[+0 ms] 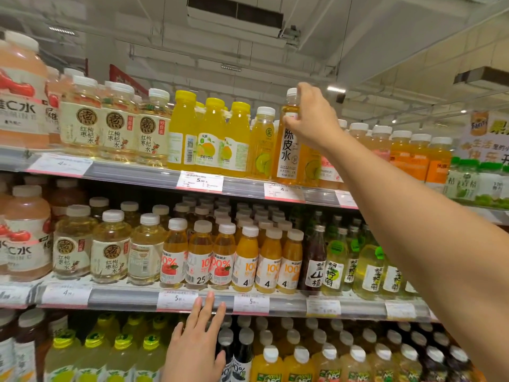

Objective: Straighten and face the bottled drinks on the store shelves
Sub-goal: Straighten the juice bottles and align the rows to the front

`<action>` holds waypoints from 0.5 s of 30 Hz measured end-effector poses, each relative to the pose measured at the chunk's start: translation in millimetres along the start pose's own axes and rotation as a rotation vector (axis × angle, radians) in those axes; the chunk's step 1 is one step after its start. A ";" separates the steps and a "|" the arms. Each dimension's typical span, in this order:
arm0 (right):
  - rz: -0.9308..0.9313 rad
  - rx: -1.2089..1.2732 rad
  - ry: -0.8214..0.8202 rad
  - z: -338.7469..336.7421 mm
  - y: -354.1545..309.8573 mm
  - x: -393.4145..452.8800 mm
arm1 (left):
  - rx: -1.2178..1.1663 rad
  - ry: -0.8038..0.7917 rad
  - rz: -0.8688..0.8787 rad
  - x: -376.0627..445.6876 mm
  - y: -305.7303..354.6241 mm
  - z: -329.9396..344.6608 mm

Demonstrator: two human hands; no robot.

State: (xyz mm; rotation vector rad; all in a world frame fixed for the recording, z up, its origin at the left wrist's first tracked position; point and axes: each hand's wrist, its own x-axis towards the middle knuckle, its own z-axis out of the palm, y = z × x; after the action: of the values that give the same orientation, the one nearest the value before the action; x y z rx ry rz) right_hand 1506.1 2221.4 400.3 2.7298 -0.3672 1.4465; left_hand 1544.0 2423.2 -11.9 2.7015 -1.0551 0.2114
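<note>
White price tags (pixel 199 181) hang in the clear rail along a supermarket aisle, one marked 5.00, with more tags (pixel 251 302) on the rail one level down. Overhead, a boxy air-conditioning unit (pixel 235 16) is set into the pale ceiling (pixel 371 37), flanked by slim pipes (pixel 176 55) and strip lights (pixel 336 89). A red banner (pixel 124 78) with pale lettering hangs at upper left, partly hidden. At far right, a promotional poster (pixel 487 136) carries a Fanta logo and yellow-green Chinese characters, its text cut off by the frame edge. A second ceiling unit (pixel 482 78) sits above the poster, dark on its underside.
</note>
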 end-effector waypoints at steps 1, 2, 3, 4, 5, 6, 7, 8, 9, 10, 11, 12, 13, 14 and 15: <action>-0.003 0.018 0.035 1.6 0.5 0.7 | -0.003 0.000 0.000 -0.5 -0.3 0.0; 0.002 0.050 0.060 1.0 0.2 1.4 | -0.002 0.007 0.005 -1.5 -0.6 0.5; 0.011 0.093 0.073 -0.5 -0.5 2.1 | 0.001 0.014 0.014 -3.0 -1.5 1.5; 0.023 0.136 0.077 -1.9 -1.0 2.3 | 0.002 0.021 0.024 -4.7 -2.8 2.6; 0.030 0.166 0.080 -3.0 -1.8 1.6 | 0.001 0.024 0.031 -6.0 -4.2 4.5; 0.033 0.175 0.089 -3.0 -2.5 0.5 | -0.004 0.028 0.035 -6.5 -5.4 6.1; 0.030 0.172 0.101 -2.1 -3.4 -0.9 | -0.010 0.031 0.035 -6.8 -6.3 7.7; 0.025 0.169 0.115 -1.1 -4.9 -2.7 | -0.018 0.036 0.034 -6.3 -6.9 8.9; 0.022 0.169 0.129 -0.4 -6.7 -4.4 | -0.024 0.037 0.033 -6.4 -7.4 9.5; 0.017 0.170 0.144 -0.1 -8.6 -5.8 | -0.026 0.037 0.034 -6.3 -7.6 9.3; 0.005 0.168 0.164 -0.5 -10.4 -7.5 | -0.026 0.034 0.036 -6.5 -8.0 8.9; -0.011 0.161 0.192 -0.8 -11.7 -9.2 | -0.027 0.033 0.038 -6.7 -8.3 8.1; -0.028 0.157 0.224 -1.3 -13.2 -11.7 | -0.028 0.032 0.041 -6.7 -8.8 7.5; -0.043 0.163 0.251 -1.3 -15.1 -15.1 | -0.029 0.031 0.044 -6.6 -9.3 6.7; -0.059 0.175 0.267 -1.6 -18.1 -19.4 | -0.027 0.030 0.046 -6.4 -9.5 6.0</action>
State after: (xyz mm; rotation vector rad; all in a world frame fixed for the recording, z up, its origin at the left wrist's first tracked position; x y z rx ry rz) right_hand 1498.3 2242.9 386.8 2.5941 -0.1547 1.8768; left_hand 1546.2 2432.6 -20.7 2.6440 -1.1044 0.2436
